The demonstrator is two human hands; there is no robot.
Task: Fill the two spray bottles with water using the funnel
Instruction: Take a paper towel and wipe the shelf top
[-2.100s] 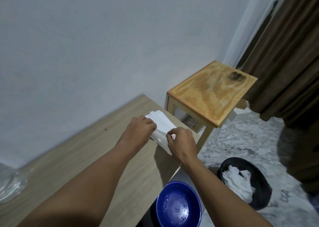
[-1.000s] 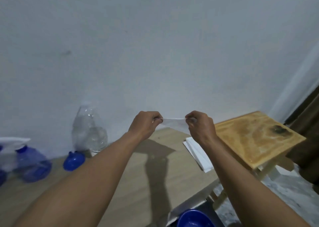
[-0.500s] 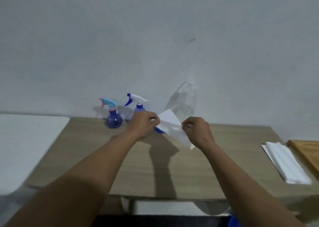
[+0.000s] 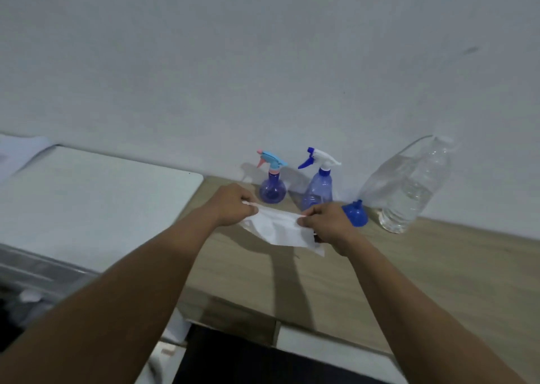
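Taller spray bottle's [image 4: 317, 188] base — hand-hidden

Two bare forearms reach into view from the lower edge, with no sleeves, cuffs or gloves covering them as far up as the arms show. The left hand [image 4: 233, 205] and right hand [image 4: 328, 223] carry no rings, and neither wrist bears a watch, band or bracelet. No marks or bandages show on them.
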